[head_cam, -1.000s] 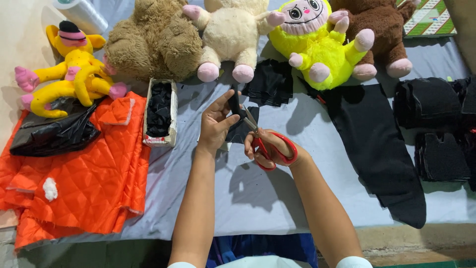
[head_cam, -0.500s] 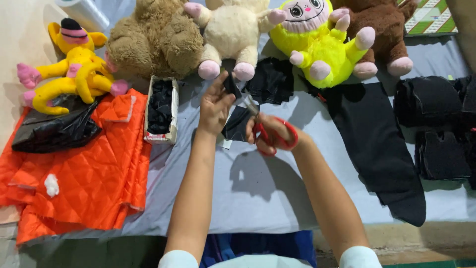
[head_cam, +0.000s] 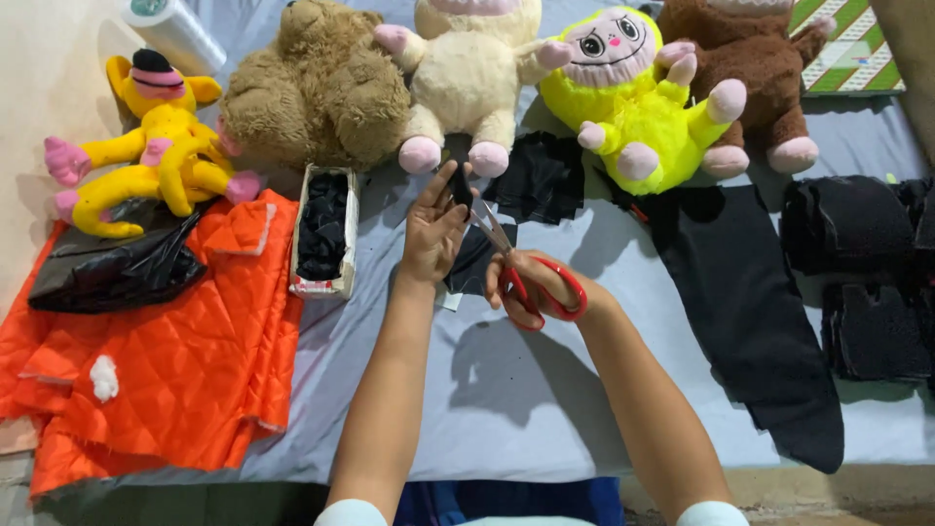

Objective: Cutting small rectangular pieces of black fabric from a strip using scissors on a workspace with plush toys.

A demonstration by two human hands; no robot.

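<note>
Near the far-middle of the grey-covered table (head_cam: pixel 545 409), the left hand (head_cam: pixel 433 234) held a small black fabric piece (head_cam: pixel 460 187) pinched upright betw. thumb and fingers, fingers mostly closed round it, only the tip of the piece showing above them. The right hand (head_cam: pixel 531 282) had its fingers threaded thru the red loops of the scissors (head_cam: pixel 521 268), closed on the handles. Blades looked only slightly parted, tho how far couldn't be told for sure.

Key relation: the fabric piece lay just up and left of the blade tips, touching or nearly so. Scissors' long axis ran diagonally, handles toward the near-right, blades pointing to the far-left, straight at the piece. The piece's own long axis stood roughly away from the person, toward the far edge. Left hand was on it; right hand reached it only via the blades.

More black cloth lay under both hands. Just left of the left hand sat a narrow box of black scraps (head_cam: pixel 323 234). Orange quilted fabric (head_cam: pixel 166 360) covered the near-left corner. Along the far edge sat a row of plush toys: yellow, brown, cream, neon yellow-green and dark brown. A long black fabric strip (head_cam: pixel 750 312) ran toward the near-right w/ folded black stacks beyond.
</note>
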